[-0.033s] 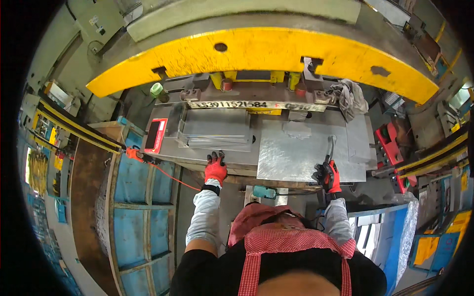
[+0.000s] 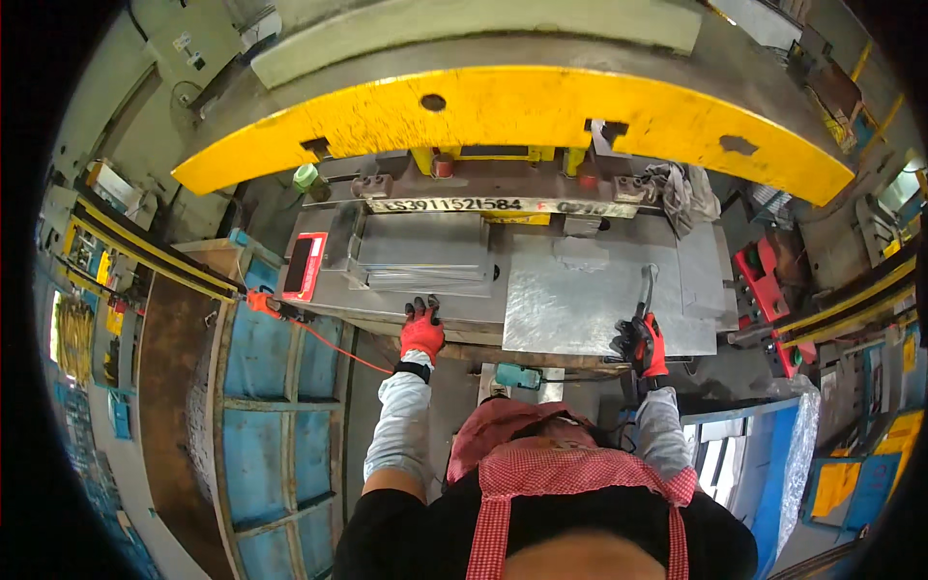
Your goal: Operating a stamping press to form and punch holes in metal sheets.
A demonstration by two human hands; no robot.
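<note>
My left hand (image 2: 422, 329), in a red glove with black fingertips, rests on the front edge of the metal press bed (image 2: 464, 308). Its fingers are spread and hold nothing. Just beyond it lies a stack of grey sheet-metal pieces (image 2: 420, 261). My right hand (image 2: 646, 346), gloved alike, is closed round the handle of a dark, slim tool with a curved end (image 2: 649, 283). That tool reaches over a large shiny metal sheet (image 2: 570, 309) on the right half of the bed. My palm hides most of the handle.
A yellow press beam (image 2: 522, 111) spans above the bed. Grey rags (image 2: 681, 193) hang at the back right. A red-framed case (image 2: 305, 266) lies at the left. Below my hands is a teal pedal box (image 2: 518, 376); a blue rack (image 2: 256, 358) stands left, an orange-handled tool (image 2: 263, 302) beside it.
The yellow press beam has come slightly lower in the picture, covering a little more behind it. Both my hands, the dark tool and the metal sheets stay where they were.
</note>
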